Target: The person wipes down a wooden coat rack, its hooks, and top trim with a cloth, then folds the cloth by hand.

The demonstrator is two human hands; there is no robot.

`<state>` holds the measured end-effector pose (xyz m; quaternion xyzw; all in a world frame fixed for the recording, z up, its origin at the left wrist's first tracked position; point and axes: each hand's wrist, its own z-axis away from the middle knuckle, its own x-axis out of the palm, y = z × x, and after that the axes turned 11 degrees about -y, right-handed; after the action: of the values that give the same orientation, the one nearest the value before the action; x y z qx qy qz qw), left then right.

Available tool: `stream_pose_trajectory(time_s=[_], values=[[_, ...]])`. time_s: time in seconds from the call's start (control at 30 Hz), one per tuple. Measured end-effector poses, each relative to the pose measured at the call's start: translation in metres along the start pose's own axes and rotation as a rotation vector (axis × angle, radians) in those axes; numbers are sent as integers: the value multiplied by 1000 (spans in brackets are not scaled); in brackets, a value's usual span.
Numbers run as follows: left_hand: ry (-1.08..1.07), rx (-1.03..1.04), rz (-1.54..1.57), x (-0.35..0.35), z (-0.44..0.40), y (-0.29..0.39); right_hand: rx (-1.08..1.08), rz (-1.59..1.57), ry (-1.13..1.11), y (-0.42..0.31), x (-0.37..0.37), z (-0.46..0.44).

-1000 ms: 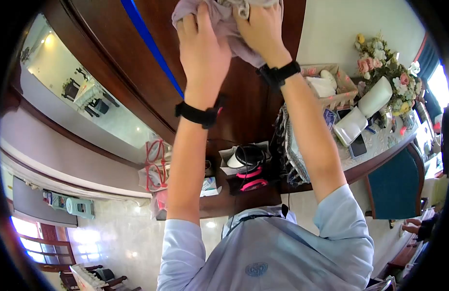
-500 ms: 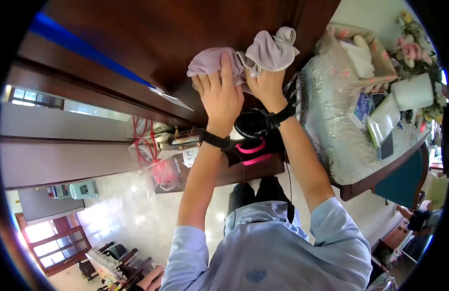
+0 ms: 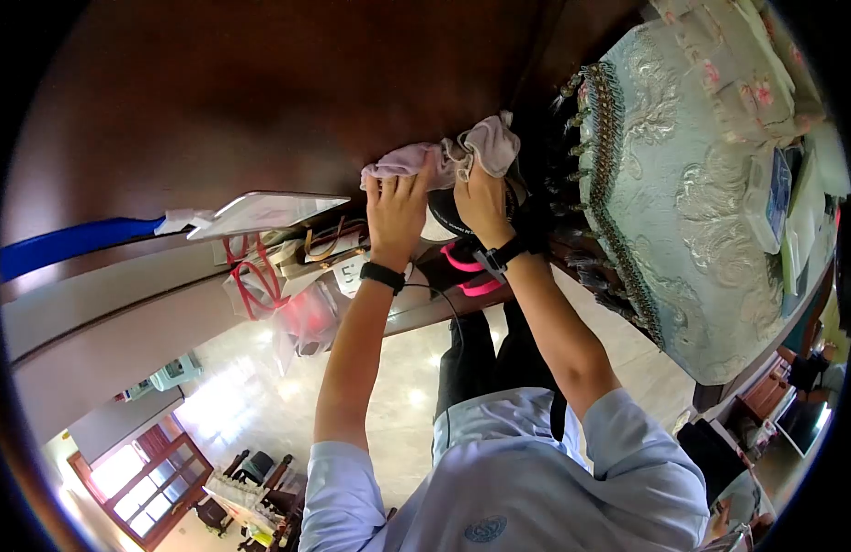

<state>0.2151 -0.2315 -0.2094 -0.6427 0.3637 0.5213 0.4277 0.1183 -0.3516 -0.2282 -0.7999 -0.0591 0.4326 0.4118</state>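
Observation:
A crumpled pinkish-grey cloth (image 3: 409,162) lies against the dark brown wooden surface (image 3: 260,101). My left hand (image 3: 398,216) presses on the cloth's left part, its fingers bent over the lower edge. Beside it, my right hand (image 3: 483,204) is closed on the bunched right part of the same cloth. Black bands circle both wrists. Just below and behind my right hand is a black round object with white lettering, partly hidden, and bright pink loops (image 3: 480,287) show beneath it.
A blue strap (image 3: 85,244) with a clear card holder (image 3: 269,213) hangs at the left. Bags with red handles (image 3: 255,281) stand below it. At the right is a table with a fringed silvery cloth (image 3: 692,193), a basket and boxes. People are partly visible at the lower right.
Both hands and the cloth have moved down the wooden surface towards my body. The view has tilted and come closer, so the fringed table looks larger and the card holder shows more fully.

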Motion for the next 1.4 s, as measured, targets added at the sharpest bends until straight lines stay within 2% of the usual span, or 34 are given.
stream_pose_trajectory(time_s=[0.07, 0.1, 0.13, 0.2, 0.27, 0.3, 0.33, 0.4, 0.43, 0.47, 0.5, 0.6, 0.63, 0.67, 0.7, 0.77, 0.8, 0.83, 0.87, 0.93, 0.97, 1.03, 1.07, 1.1, 1.2, 1.27, 1.33, 1.4], values=[[-51, 27, 54, -3, -6, 7, 121, -366, 59, -9, 1, 1], [-3, 78, 28, -13, -16, 11, 96, -319, 137, -12, -2, 0], [18, 106, 19, -20, -26, 15, 345, -494, 90, -25, -13, 1], [83, 195, 10, -39, -48, 24, 297, -493, 334, -17, -17, -5], [137, 318, -5, -40, -65, 26, 479, -1134, 515, -6, -22, -16], [120, 361, 7, -35, -67, 23, 572, -1311, 562, -13, -31, -22], [117, 358, 5, -32, -63, 16, 573, -1314, 558, -10, -25, -23], [125, 439, -206, -27, -56, -5, 744, -1672, 461, -1, -9, -24], [-59, 400, -218, -33, -47, -15, 782, -1674, 343, -20, -8, -22], [-112, 363, -236, -22, -31, -29, 839, -1493, 234, -41, -4, -20], [-65, 361, -232, -25, -17, -46, 844, -1473, 60, -60, -5, -20], [-299, 199, -240, -22, 36, -94, 769, -1531, 72, -91, 50, -6], [-307, 165, -369, -28, 48, -105, 805, -1375, -69, -99, 58, -6], [-206, 113, -276, -9, 67, -126, 933, -1510, -89, -114, 52, -11], [-146, 78, -400, -2, 77, -136, 1074, -1636, -93, -129, 45, -16], [-97, 65, -415, -3, 84, -141, 844, -1378, -1, -101, 136, 0], [-82, 75, -437, -2, 85, -141, 1055, -1479, 5, -116, 99, -13], [-90, 90, -441, -2, 82, -139, 1065, -1490, 15, -114, 87, -10], [-86, 57, -412, -3, 79, -133, 822, -1453, 16, -109, 77, -6], [-79, 38, -384, -4, 67, -118, 586, -1404, 34, -93, 72, -4], [-50, 54, -329, -4, 59, -108, 714, -1626, -15, -80, 72, -8], [-2, 90, -265, -8, 38, -87, 687, -1891, 10, -66, 55, -9], [-1, 97, -266, -10, 27, -75, 685, -1892, 18, -63, 43, -8], [30, 98, -270, -14, 15, -61, 733, -1739, 110, -69, 16, -14], [79, 122, -275, -30, -22, -23, 580, -1493, 191, -40, -8, -16], [50, 164, -201, -34, -45, 3, 750, -1465, 256, -12, -21, -21], [-43, 279, -180, -38, -65, 23, 838, -1903, 337, -6, -54, -33], [-26, 396, -223, -34, -83, 39, 802, -1932, 286, 13, -34, -26]])
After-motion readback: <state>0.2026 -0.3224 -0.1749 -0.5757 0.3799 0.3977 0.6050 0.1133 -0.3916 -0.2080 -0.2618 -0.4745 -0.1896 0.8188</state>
